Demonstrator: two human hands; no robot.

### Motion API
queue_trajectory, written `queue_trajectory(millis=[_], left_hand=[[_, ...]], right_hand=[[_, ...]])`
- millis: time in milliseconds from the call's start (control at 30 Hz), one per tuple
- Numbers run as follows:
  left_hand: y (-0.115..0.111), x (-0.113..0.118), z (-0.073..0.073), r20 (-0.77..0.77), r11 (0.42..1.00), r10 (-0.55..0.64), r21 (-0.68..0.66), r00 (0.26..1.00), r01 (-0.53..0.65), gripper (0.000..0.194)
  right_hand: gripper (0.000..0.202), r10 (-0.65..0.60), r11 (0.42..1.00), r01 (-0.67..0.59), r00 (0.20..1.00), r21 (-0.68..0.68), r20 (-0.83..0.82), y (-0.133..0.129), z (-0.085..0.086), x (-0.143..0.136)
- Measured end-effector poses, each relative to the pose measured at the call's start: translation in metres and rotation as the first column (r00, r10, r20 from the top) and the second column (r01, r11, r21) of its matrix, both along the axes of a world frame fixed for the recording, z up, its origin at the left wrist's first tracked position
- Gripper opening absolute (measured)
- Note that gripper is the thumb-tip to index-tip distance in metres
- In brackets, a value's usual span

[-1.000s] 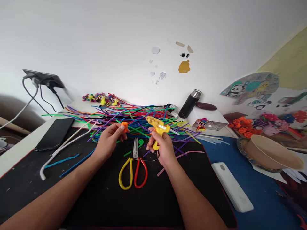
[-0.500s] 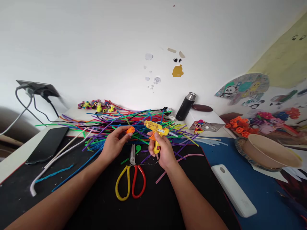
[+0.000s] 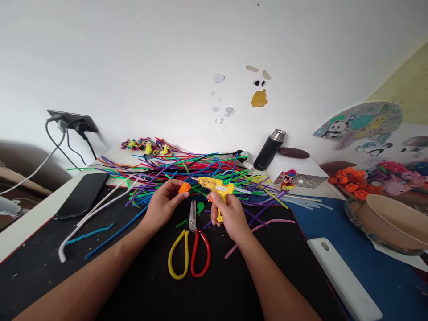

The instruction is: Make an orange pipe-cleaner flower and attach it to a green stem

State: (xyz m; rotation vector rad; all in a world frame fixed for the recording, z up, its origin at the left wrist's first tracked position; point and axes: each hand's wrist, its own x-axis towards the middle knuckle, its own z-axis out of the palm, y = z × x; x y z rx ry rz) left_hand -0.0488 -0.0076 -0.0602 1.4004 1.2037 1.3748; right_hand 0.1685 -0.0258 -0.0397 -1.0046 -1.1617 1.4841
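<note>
Pinched between the fingertips of my left hand is a small orange piece. My right hand grips a yellow glue gun by its handle, its nozzle pointing left, close to the orange piece but apart from it. A clear stick juts from the gun's rear. Below and between the hands, scissors with one yellow and one red handle lie on the black mat. A tangle of colourful pipe cleaners spreads behind both hands.
At the left lies a black phone. A black flask and a white box stand at the back right. Further right are a bowl, orange flowers and a long white object. Small figures line the wall.
The view has shifted left, so things appear further right. The glue gun has turned more level, with its nozzle nearer the orange piece, which has also turned in my left fingers.
</note>
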Motion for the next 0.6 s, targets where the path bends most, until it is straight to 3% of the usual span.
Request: queue_trajectory(millis=[300,600], left_hand=[[-0.003,0.001,0.01,0.05,0.998,0.024,-0.062,0.998,-0.021,0.059],[-0.014,0.009,0.022,0.12,0.977,-0.164,-0.119,0.979,0.178,0.047]], right_hand=[[0.061,-0.034,0.999,0.033,0.999,0.016,0.042,-0.003,0.002,0.0],[0.056,-0.071,0.997,0.07,0.995,-0.013,-0.074,-0.002,-0.001,-0.007]])
